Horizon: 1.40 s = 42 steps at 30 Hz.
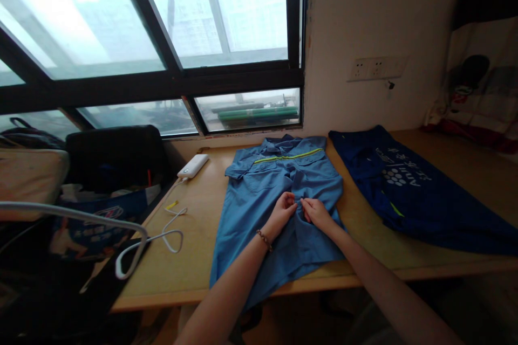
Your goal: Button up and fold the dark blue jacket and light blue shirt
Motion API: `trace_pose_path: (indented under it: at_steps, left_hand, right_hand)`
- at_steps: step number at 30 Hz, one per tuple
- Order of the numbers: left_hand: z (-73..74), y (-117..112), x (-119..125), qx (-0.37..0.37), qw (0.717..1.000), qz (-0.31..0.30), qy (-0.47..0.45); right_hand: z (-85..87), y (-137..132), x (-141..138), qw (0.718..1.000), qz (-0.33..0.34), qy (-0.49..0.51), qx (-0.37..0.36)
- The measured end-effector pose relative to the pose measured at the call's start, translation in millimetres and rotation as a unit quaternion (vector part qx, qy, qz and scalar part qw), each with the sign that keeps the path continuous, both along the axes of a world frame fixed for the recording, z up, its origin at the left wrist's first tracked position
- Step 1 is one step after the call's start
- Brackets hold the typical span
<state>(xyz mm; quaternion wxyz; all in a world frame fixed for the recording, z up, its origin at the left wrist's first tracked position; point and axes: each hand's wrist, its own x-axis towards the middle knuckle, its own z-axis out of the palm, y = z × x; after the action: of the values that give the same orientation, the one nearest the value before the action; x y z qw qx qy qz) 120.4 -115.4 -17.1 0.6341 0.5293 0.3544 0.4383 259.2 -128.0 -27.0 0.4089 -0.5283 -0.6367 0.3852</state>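
A light blue work shirt (pixel 251 226) with a yellow-green stripe across the chest lies front up on the wooden table, collar toward the window. Its lower hem hangs over the table's near edge. My left hand (pixel 282 211), with a beaded bracelet at the wrist, pinches the cloth at the middle of the shirt front. Close beside it, my right hand (pixel 316 212) pinches the same front placket, and the fabric bunches between the two. Any button at the fingertips is too small to make out.
Right of the shirt lies a dark blue garment (pixel 404 183) with white printing. A white power bank (pixel 193 166) with a looping white cable (pixel 164 233) sits on the table's left. A black chair (pixel 119 156) holding bags stands at the left, below the window.
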Motion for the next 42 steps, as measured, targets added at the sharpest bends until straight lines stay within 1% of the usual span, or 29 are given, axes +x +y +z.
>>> trace_pose_path:
  at_steps: [6,8,11,13,15,17,18,20,22,24,26,28,31,34,36,39,42]
  left_hand:
    - [-1.7,4.0,-1.1,0.073,0.996,-0.015,0.056]
    - [-0.5,5.3,-2.5,0.098,0.991,-0.017,0.086]
    - [2.8,7.4,-6.6,0.116,0.982,-0.034,0.144]
    - [5.5,7.6,-9.9,0.141,0.967,-0.04,0.208]
    - [7.9,6.4,-12.1,0.2,0.934,-0.018,0.297]
    - [9.3,3.9,-12.9,0.262,0.887,0.015,0.38]
    - [9.6,2.5,-12.8,0.28,0.866,0.029,0.413]
    - [9.5,0.3,-12.3,0.298,0.836,0.046,0.458]
    - [8.9,-0.5,-12.0,0.311,0.817,0.052,0.483]
    - [8.0,1.0,-12.6,0.33,0.804,0.046,0.493]
    - [7.1,5.0,-13.7,0.35,0.797,0.031,0.492]
    - [6.3,11.6,-15.0,0.37,0.792,0.016,0.486]
    - [6.4,25.4,-16.7,0.396,0.778,-0.004,0.489]
    - [9.0,42.8,-18.4,0.433,0.747,-0.016,0.504]
    - [11.1,54.2,-19.0,0.454,0.723,-0.015,0.52]
    - [12.2,64.4,-17.1,0.459,0.692,0.001,0.557]
    - [10.6,59.8,-10.2,0.443,0.665,0.047,0.599]
  right_hand:
    - [-4.2,3.8,1.1,0.996,0.002,0.052,-0.079]
    - [-8.7,5.9,1.2,0.993,0.0,0.07,-0.093]
    - [-15.6,9.1,1.3,0.991,-0.003,0.087,-0.104]
    - [-17.0,10.4,1.3,0.991,-0.003,0.084,-0.108]
    - [-13.2,9.7,1.0,0.992,-0.002,0.072,-0.104]
    - [-3.7,4.4,-0.6,0.996,-0.006,0.035,-0.08]
    - [2.5,-0.7,-2.1,0.999,-0.014,0.001,-0.052]
    - [15.8,-16.5,-6.9,0.994,-0.026,-0.101,0.031]
    - [26.2,-38.2,-12.8,0.969,-0.022,-0.213,0.119]
    - [31.2,-61.4,-17.3,0.941,0.002,-0.292,0.17]
    - [31.7,-80.4,-17.8,0.924,0.018,-0.332,0.188]
    - [30.6,-91.8,-14.0,0.919,0.025,-0.343,0.192]
    - [29.9,-93.4,-5.8,0.917,0.042,-0.345,0.198]
    - [29.9,-81.9,-4.2,0.909,0.066,-0.352,0.214]
    - [28.3,-71.6,-8.1,0.903,0.067,-0.359,0.226]
    - [23.4,-60.1,-16.1,0.895,0.031,-0.374,0.24]
    - [18.3,-59.4,-18.8,0.892,-0.009,-0.378,0.249]
